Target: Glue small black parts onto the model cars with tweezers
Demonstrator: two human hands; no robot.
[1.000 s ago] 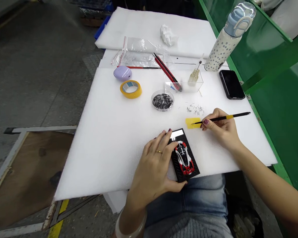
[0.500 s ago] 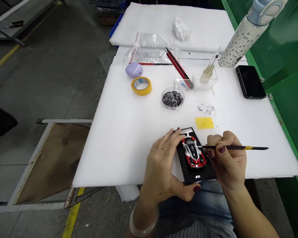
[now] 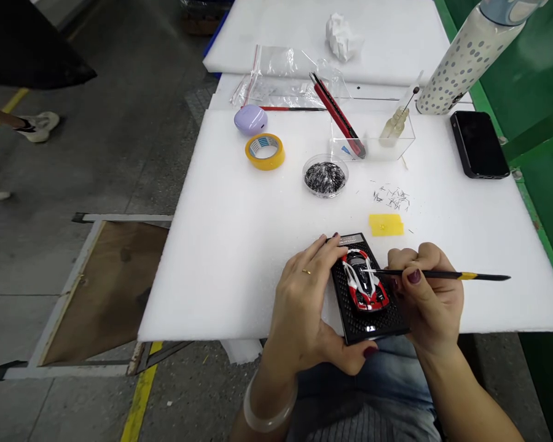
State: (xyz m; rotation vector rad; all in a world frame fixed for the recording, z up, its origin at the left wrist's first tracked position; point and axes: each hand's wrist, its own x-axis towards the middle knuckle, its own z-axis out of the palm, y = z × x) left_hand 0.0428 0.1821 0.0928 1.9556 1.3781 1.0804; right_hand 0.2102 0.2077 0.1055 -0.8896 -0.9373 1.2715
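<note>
A red, white and black model car (image 3: pixel 365 283) sits on a black textured display base (image 3: pixel 350 328) near the table's front edge. My left hand (image 3: pixel 304 301) grips the base along its left side, fingers at the far end by the car and thumb at the near edge. In my right hand (image 3: pixel 428 291) a thin black paintbrush (image 3: pixel 442 274) with a yellow band is pinched. Its tip lies over the car's roof area; whether it touches I cannot tell. Just beyond the base are a yellow tape piece (image 3: pixel 386 224) and small dark slivers (image 3: pixel 394 197).
Farther back stand a round dish of black slivers (image 3: pixel 325 177), a tape roll (image 3: pixel 276 162), a purple case (image 3: pixel 251 120), a clear box (image 3: pixel 373 151) with a bottle (image 3: pixel 394 124) and a red cutter (image 3: pixel 336 113). A phone-like black device (image 3: pixel 480 146) and dotted flask (image 3: pixel 470 58) are at right.
The brush tip has shifted slightly toward the middle of the car. The whole view has moved a little. At the left, a passing person's leg and shoes have come into sight.
</note>
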